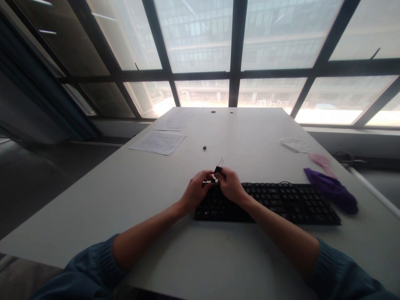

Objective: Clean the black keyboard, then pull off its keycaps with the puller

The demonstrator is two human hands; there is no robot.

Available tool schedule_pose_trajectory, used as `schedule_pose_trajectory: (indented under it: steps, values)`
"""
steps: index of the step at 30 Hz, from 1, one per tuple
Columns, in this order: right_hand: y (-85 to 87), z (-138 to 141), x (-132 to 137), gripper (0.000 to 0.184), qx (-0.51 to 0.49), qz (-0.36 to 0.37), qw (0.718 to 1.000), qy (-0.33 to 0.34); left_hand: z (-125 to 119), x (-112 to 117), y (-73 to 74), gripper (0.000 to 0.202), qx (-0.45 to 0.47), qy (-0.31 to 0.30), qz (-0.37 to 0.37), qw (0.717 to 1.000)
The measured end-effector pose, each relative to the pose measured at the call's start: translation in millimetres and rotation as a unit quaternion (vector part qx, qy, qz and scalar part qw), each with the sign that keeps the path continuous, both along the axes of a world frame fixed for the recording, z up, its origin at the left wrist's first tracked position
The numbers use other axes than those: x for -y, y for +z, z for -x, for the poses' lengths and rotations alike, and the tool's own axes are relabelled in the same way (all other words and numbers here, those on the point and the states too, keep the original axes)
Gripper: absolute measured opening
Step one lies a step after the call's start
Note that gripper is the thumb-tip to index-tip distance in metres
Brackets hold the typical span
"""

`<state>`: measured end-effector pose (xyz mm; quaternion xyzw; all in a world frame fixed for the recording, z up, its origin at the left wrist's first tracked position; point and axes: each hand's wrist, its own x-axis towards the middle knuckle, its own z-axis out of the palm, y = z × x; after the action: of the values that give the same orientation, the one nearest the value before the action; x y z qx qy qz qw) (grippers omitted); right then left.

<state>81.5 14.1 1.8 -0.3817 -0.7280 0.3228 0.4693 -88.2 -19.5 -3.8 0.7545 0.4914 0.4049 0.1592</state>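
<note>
My right hand [231, 184] pinches a black binder clip [218, 169], its wire handles pointing up and away from me. Close against it on the left, my left hand [196, 189] is closed, thumb and fingers meeting at a small black piece [213, 180] just below the clip. What that piece is, and how firmly the left fingers grip it, is partly hidden. Both hands are over the upper left part of a black keyboard [281, 204], covering some of its keys. Beyond them, a small black block [204, 148] like a keycap lies on the table.
Printed papers [159, 142] lie along the left side of the white table [150, 183]. At the right are a purple cloth item [331, 191], a pink brush-like item [321, 161] and a clear plastic bag [295, 145]. Large windows stand behind the far edge.
</note>
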Motion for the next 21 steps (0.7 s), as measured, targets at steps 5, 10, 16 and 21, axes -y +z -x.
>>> schedule_pose_trajectory:
  steps: [5,10,16,21]
  values:
    - [-1.6,0,-2,0.020,-0.006,0.043,0.999,-0.028,0,1,4.8,0.025,-0.038,-0.024,-0.027,0.999]
    - [-3.9,0,-5,0.022,-0.005,0.046,0.998,-0.036,-1,2,10.6,0.024,-0.113,-0.045,-0.065,0.990]
    - [-3.2,1,-5,0.021,0.006,0.039,0.999,-0.027,0,-2,8.3,0.025,-0.144,-0.039,-0.085,0.985]
    - [-1.9,1,-3,0.020,0.017,0.026,0.999,-0.024,-1,-4,5.8,0.025,-0.063,-0.047,-0.039,0.996]
